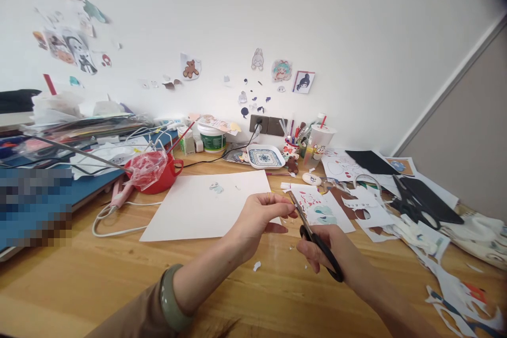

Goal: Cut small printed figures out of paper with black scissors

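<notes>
Far left on the wooden desk [99, 285] there's a blue board [79, 190] piled with papers, then a red cup with crinkly pink plastic stuffed in it [154, 171] and a looped white cable [114, 216] near it. Moving right, a big blank white paper sheet [198, 206] lies flat, with a patterned blue-and-white dish [264, 157] and a pen pot [292, 142] further back by the wall. The left hand [259, 216], jade-green bangle [172, 301] on the wrist, has its fingers pinched together on something tiny right at the blades, too small to make out. The right hand [320, 248] is wrapped through the loops of the black-handled scissors [317, 240], blades nearly shut and pointing away toward a printed cutout sheet [317, 208]. For a clean trim I'd say keep the pinch close to the blades, turn the piece instead of the scissors, and take short snips. Little white offcuts [257, 265] sit on the wood just below the hands. Off to the right: more cut paper scraps [396, 216] and a second pair of black scissors [410, 203].
</notes>
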The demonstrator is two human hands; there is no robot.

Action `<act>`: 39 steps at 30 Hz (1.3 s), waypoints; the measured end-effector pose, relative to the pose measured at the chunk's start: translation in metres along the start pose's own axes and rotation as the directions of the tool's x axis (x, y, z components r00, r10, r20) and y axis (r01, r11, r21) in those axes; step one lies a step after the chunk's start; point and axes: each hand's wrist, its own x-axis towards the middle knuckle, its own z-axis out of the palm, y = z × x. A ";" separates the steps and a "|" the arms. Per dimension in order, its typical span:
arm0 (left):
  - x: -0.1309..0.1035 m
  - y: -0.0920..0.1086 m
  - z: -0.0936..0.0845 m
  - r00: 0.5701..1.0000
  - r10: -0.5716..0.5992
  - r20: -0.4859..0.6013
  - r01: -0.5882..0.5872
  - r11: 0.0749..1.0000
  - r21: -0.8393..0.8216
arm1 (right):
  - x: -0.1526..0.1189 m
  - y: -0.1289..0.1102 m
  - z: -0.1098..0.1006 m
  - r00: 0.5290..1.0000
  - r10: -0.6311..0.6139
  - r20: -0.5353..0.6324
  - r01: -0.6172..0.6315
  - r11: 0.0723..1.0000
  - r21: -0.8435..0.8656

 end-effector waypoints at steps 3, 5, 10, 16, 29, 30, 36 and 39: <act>0.000 -0.001 0.000 1.000 -0.005 -0.002 0.005 1.000 -0.005 | 0.000 0.000 0.000 1.000 0.003 0.005 -0.003 1.000 0.002; 0.000 -0.001 0.000 1.000 -0.009 0.001 0.009 1.000 -0.009 | 0.000 0.000 0.000 1.000 0.005 0.007 -0.005 1.000 -0.002; 0.000 0.001 0.002 1.000 -0.021 0.003 0.021 0.999 -0.031 | 0.001 0.000 0.000 1.000 -0.014 0.008 0.014 1.000 -0.003; -0.001 0.000 0.003 1.000 -0.028 -0.003 0.028 0.999 -0.040 | 0.001 0.002 0.001 1.000 -0.021 0.005 0.021 1.000 0.010; -0.001 0.000 0.002 1.000 -0.022 0.008 0.022 0.998 -0.059 | 0.002 0.005 0.001 1.000 -0.003 -0.001 0.003 0.999 0.042; -0.001 0.000 0.002 1.000 -0.022 0.009 0.022 0.998 -0.058 | 0.002 0.005 0.001 1.000 -0.005 0.000 0.005 0.999 0.037; -0.001 -0.001 0.001 1.000 -0.009 0.019 0.010 0.998 -0.058 | 0.001 0.002 0.000 1.000 0.000 -0.001 0.000 1.000 0.007; 0.000 -0.002 0.000 1.000 -0.007 0.020 0.008 0.998 -0.058 | 0.000 0.001 0.000 1.000 0.000 0.010 0.000 1.000 0.017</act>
